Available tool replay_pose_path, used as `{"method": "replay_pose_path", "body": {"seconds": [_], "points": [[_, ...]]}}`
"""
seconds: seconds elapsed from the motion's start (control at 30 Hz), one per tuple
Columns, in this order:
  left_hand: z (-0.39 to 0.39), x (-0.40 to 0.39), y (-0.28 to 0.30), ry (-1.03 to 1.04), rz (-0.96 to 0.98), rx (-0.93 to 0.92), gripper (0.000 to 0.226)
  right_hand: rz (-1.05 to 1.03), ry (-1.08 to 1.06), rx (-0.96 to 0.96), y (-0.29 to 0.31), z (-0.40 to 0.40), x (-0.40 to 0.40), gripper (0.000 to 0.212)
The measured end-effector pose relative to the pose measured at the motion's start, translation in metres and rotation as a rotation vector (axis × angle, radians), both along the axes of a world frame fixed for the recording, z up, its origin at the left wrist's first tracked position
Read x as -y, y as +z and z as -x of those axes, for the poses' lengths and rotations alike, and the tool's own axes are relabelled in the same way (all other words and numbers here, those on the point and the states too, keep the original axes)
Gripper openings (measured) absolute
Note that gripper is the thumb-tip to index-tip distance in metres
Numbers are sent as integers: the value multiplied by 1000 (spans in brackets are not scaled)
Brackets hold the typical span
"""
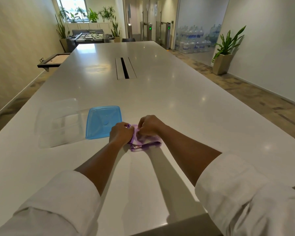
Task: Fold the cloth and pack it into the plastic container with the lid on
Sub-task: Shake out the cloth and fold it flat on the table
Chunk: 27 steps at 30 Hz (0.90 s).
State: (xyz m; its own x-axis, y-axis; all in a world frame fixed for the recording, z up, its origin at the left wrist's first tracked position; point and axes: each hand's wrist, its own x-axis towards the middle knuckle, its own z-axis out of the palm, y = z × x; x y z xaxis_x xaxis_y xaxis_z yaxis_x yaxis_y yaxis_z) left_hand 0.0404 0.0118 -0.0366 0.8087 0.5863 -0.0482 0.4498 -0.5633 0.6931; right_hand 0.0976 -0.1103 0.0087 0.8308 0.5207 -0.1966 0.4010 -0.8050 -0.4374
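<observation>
The purple-and-white cloth [144,141] lies under both hands on the white desk [160,99], already a small, layered packet; it looks soft, light and limp, so it is best gripped across its stacked edges to keep the layers from springing open. The left hand [121,133] is curled closed on the cloth's left edge and the right hand [151,125] pinches its far edge with bent fingers. Just left of the left hand lies the blue lid [102,121], and beyond it stands the clear plastic container [58,121], open and seemingly empty.
</observation>
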Motion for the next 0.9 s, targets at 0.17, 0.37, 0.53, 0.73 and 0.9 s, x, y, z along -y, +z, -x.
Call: {"method": "replay_pose_path", "body": {"seconds": [0.17,0.37,0.53,0.73,0.9], "points": [[-4,4,5,-2,-299,83,35,143,101,138,-21,-4,6,52],[-18,30,16,-202,-389,226,34,193,143,211,-28,-6,9,74],[-12,34,-7,-329,-392,212,39,232,161,156,-36,-6,15,94],[-5,30,-42,-381,-398,205,46,265,199,97,-51,-8,26,94],[-1,31,-55,-389,-383,125,53,298,222,75,-55,-6,29,86]]}}
